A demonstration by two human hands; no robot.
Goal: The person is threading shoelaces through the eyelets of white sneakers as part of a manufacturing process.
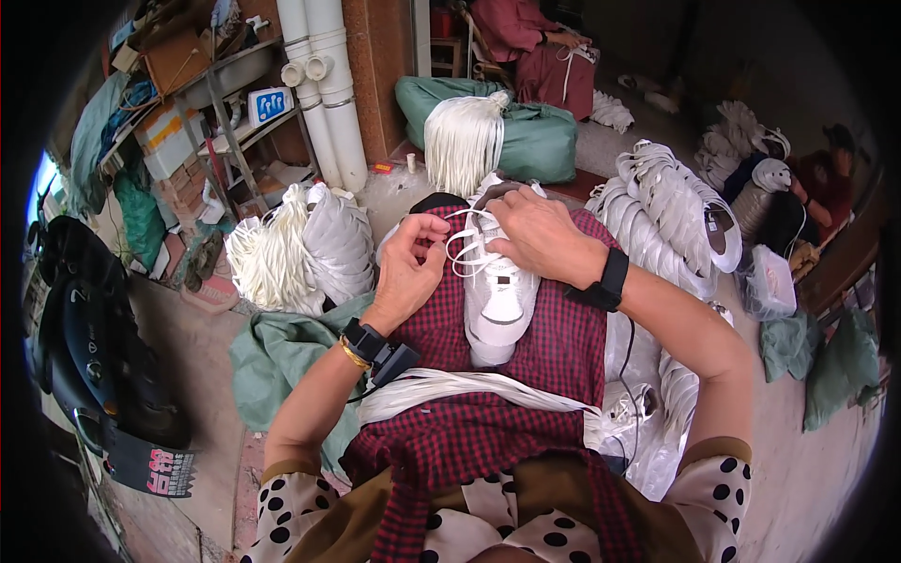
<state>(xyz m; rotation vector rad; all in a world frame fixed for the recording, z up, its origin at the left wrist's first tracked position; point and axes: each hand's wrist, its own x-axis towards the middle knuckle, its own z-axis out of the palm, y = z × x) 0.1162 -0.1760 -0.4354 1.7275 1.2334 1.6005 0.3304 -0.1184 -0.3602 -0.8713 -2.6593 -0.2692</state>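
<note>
A white sneaker (497,300) lies on my lap over a red-and-black checked apron (436,324), its toe pointing toward me. My right hand (549,235) is closed over the upper part of the shoe, fingers curled at the tongue and collar. Beside the shoe's left edge, my left hand (413,267) has its fingertips bent together on a white shoelace (460,251), which loops out from the eyelets. A bundle of white laces (422,394) lies across my lap nearer to me. Black bands circle both wrists.
Bundled white shoes (338,249) stand left, with more shoe bundles (657,216) at right. Ahead, a hank of white laces (463,141) rests on a green sack (540,145). A dark motor scooter (103,347) is far left. Two other people sit farther off.
</note>
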